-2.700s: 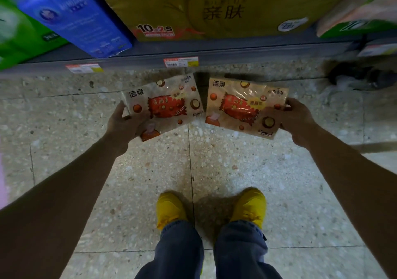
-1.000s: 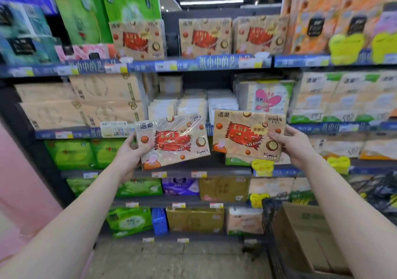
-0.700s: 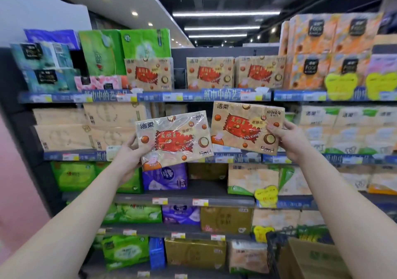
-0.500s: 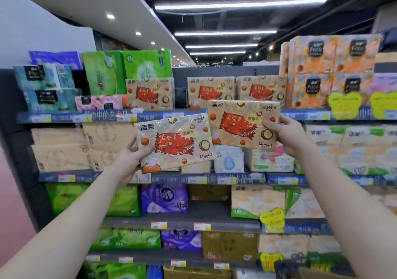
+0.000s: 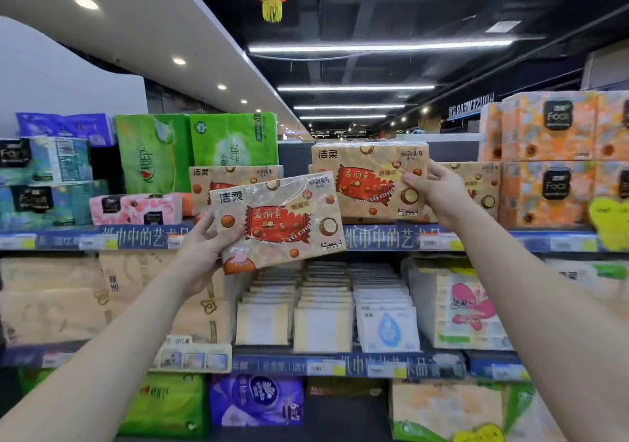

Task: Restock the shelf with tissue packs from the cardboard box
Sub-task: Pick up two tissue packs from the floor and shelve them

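Tan plastic wrap catches the light on two tissue packs, one in each hand. In the head view, both packs have risen from the level of the middle shelves to the top shelf (image 5: pixel 391 237) within the last second, and the gaze has tipped up with them, so the cardboard box has dropped out of sight below. The right pack (image 5: pixel 369 179) now stands upright and looks to be over the shelf edge, in front of matching packs (image 5: pixel 231 178) already there, which suggests placing is under way. The right hand (image 5: pixel 439 191) pinches that pack at its right edge, thumb on the printed face and the other fingers hidden behind it, closed to the pack's thickness. The left pack (image 5: pixel 277 218) hangs tilted, lower and nearer the camera, in front of the shelf edge and not yet on it. The left hand (image 5: pixel 204 247) grips its lower left corner, thumb across the front, fingers curled behind.
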`<state>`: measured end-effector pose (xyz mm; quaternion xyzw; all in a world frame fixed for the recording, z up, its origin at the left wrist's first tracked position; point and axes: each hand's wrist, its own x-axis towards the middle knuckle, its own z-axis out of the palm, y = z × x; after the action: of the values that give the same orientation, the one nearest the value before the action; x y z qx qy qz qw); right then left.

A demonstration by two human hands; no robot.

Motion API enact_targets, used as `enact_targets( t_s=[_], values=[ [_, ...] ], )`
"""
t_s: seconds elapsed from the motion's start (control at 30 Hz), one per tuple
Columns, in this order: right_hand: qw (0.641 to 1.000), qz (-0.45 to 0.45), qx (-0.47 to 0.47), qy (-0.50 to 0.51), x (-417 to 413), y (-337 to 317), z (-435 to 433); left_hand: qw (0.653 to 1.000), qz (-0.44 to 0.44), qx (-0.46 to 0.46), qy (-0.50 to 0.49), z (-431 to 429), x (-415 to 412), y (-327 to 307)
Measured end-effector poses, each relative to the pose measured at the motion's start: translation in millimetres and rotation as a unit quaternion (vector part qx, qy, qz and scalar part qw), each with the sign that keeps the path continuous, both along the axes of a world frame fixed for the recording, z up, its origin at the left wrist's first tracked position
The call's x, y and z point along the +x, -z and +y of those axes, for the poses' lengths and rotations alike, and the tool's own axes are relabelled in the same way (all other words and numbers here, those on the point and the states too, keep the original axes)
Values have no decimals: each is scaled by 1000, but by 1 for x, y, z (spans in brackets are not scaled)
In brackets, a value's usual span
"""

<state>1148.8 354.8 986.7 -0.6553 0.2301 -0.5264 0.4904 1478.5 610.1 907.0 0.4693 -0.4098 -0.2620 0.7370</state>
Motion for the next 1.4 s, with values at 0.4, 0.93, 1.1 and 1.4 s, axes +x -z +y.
enact_targets(
  t_s=[0.4, 0.93, 1.1, 1.4],
  values=[
    [996, 64, -54, 21, 49, 34, -47, 999, -23, -39, 16, -55, 8, -11],
    [993, 89, -5, 79, 6, 21, -63, 998, -29, -52, 22, -120, -86, -23],
    [999, 12, -20, 26, -55, 7, -42, 996, -48, -59, 43, -156, -140, -37],
    [987, 46, -95, 122, -146, 12, -68, 984, -175, -13, -17, -231, -230, -55]
  ],
)
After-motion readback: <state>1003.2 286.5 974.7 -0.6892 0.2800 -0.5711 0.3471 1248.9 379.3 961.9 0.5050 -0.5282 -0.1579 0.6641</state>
